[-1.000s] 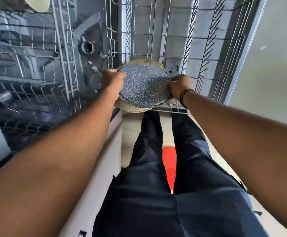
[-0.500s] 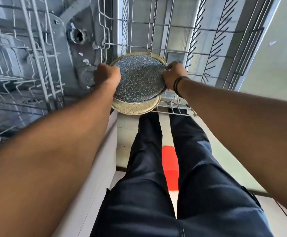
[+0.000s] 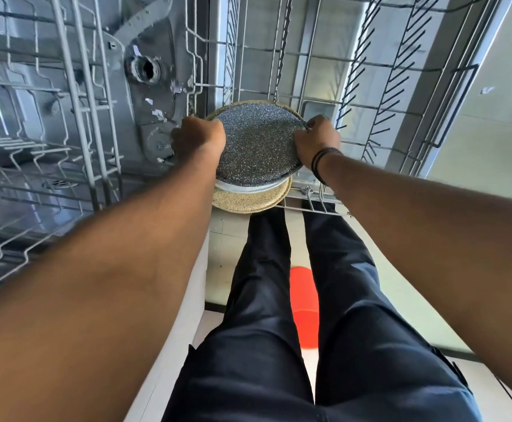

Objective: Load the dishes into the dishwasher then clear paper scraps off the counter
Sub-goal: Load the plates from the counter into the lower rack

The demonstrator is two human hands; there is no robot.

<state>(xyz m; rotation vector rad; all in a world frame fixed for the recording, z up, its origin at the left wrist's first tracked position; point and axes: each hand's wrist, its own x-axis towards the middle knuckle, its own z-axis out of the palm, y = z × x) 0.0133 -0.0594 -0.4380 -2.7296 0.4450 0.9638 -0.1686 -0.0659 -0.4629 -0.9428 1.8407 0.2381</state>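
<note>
The person's left hand (image 3: 198,138) and right hand (image 3: 315,138) each curl their fingers round opposite edges of a dark speckled plate (image 3: 256,147), gripping it. The plate is held over the near edge of the pulled-out wire rack (image 3: 370,86) of the dishwasher (image 3: 145,86). Just beneath it a tan speckled plate (image 3: 248,201) shows, close under the dark one. A dark band (image 3: 321,158) circles the right wrist. Dark trousers (image 3: 279,330) fill the lower view, an orange object (image 3: 303,306) between the legs.

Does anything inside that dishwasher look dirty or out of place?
Yes. Small pale scraps cling to the grey tub floor near the round drain opening, left of the speckled plates both hands hold. They look like stuck debris; what they are is unclear.
</note>
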